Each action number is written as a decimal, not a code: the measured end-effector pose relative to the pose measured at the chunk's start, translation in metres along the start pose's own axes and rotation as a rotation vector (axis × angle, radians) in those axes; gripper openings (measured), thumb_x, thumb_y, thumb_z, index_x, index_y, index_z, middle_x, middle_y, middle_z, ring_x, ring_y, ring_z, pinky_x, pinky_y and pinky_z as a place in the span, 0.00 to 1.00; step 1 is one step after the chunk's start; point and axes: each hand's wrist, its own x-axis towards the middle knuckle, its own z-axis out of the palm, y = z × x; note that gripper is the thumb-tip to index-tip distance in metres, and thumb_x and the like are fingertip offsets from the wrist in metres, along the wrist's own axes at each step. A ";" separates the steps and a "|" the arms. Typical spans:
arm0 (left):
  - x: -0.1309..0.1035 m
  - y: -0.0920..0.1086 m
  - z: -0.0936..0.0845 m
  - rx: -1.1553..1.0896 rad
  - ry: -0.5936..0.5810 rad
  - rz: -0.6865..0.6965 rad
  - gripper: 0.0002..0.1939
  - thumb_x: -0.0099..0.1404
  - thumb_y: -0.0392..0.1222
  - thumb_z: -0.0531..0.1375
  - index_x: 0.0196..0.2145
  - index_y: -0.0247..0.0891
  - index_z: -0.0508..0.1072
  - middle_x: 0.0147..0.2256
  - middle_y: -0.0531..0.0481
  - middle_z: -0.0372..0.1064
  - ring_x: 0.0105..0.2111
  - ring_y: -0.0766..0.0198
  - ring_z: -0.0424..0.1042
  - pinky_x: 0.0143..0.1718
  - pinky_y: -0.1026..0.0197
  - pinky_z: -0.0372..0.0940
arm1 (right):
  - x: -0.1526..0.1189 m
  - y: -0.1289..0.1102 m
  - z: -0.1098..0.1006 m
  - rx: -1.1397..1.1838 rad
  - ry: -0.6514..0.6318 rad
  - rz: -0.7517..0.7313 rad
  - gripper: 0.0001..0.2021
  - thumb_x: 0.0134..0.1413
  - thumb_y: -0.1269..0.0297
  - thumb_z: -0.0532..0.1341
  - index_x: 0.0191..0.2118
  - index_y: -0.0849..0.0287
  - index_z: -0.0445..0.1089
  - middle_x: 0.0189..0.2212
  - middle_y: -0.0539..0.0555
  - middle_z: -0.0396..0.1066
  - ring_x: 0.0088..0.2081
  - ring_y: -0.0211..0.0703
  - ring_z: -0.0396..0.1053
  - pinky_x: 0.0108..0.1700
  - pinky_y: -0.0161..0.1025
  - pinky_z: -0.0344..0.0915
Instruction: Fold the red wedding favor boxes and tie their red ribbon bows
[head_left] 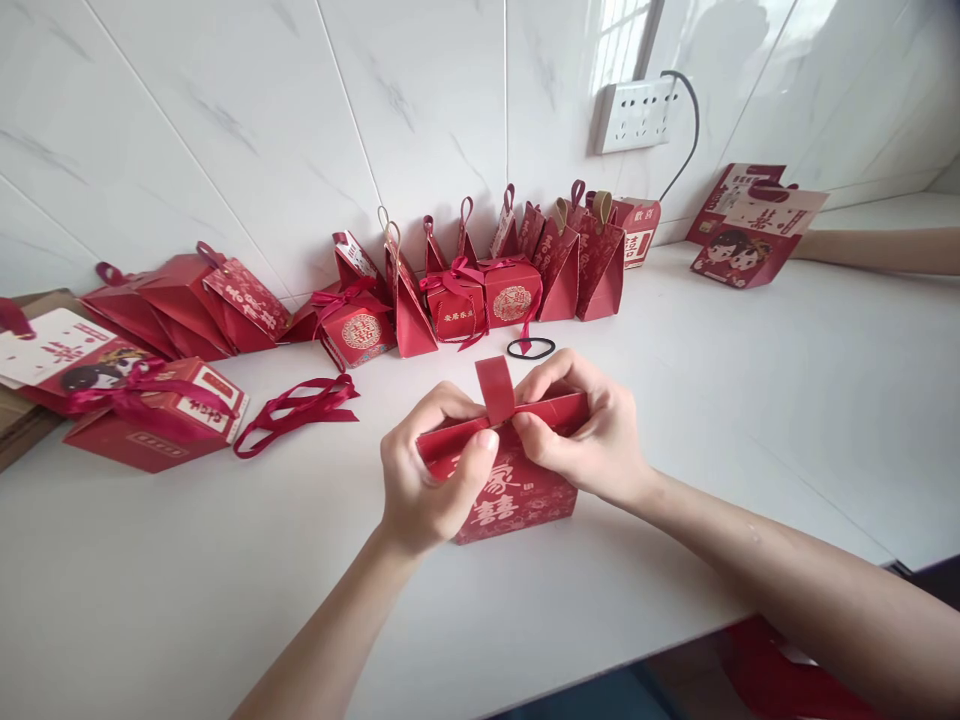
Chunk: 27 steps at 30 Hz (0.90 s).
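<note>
Left hand (424, 490) pinches top edge of red gift box (529, 500); right hand (606, 450) likewise. Box upright on white counter (675, 400), red loop (495, 388) between the hands; black band (531, 348) just beyond.

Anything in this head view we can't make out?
All in the head view:
Held red box: inside hidden by its own panels.
Left hand, right hand: some fingertips hidden behind the box.
Forearm at right: hand hidden behind a printed box; rest cut off by right edge.
Brown cardboard: cut off by left edge.
</note>
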 end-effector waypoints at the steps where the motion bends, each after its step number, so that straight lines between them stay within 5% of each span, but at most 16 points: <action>1: 0.000 -0.001 0.000 -0.010 0.002 -0.007 0.03 0.61 0.35 0.58 0.29 0.38 0.69 0.25 0.57 0.67 0.25 0.73 0.67 0.26 0.72 0.64 | 0.000 0.000 0.000 0.003 0.001 0.005 0.07 0.46 0.72 0.63 0.28 0.57 0.63 0.24 0.47 0.70 0.23 0.31 0.65 0.25 0.28 0.64; 12: -0.001 0.000 0.003 0.140 0.089 -0.001 0.05 0.59 0.35 0.60 0.26 0.38 0.70 0.19 0.59 0.65 0.18 0.73 0.63 0.20 0.71 0.60 | -0.001 0.000 0.001 0.003 -0.010 -0.018 0.07 0.48 0.72 0.62 0.28 0.57 0.62 0.24 0.47 0.69 0.24 0.32 0.65 0.26 0.29 0.65; 27: 0.001 0.003 0.002 0.095 0.042 -0.054 0.04 0.60 0.37 0.60 0.27 0.39 0.71 0.21 0.57 0.67 0.20 0.71 0.66 0.20 0.70 0.62 | 0.001 -0.002 -0.002 -0.055 -0.038 -0.045 0.04 0.50 0.70 0.65 0.30 0.58 0.69 0.26 0.48 0.73 0.25 0.34 0.68 0.26 0.31 0.67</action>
